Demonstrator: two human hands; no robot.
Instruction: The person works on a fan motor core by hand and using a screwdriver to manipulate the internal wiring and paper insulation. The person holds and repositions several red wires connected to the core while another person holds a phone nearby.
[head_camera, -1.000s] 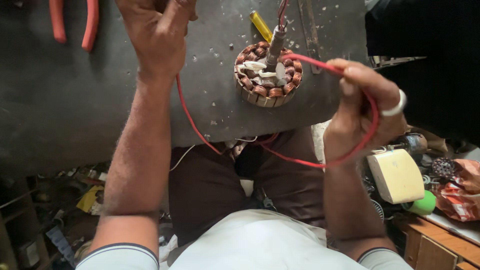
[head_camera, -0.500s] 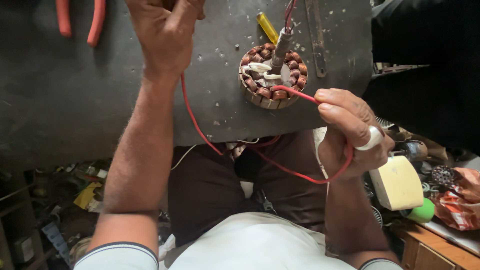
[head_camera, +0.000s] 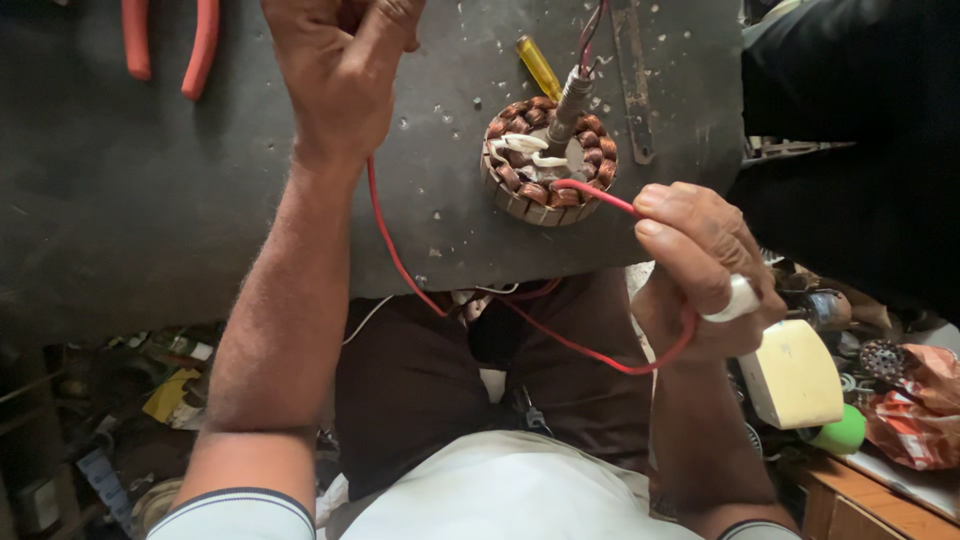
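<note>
Head view: the right hand has its grip closed on the red wire, just right of and below the copper-wound stator on the dark tabletop. The wire runs left to the left hand, whose grip is also closed on it, farther from the stator. Compared with half a second ago, the right hand came closer to the stator and the loop is smaller.

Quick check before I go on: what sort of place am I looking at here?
Most likely a small electrical repair workshop. A copper-wound motor stator sits on a dark, scuffed workbench, red-handled pliers lie at its far edge, and the right hand and left hand hold a red wire running from it.
</note>
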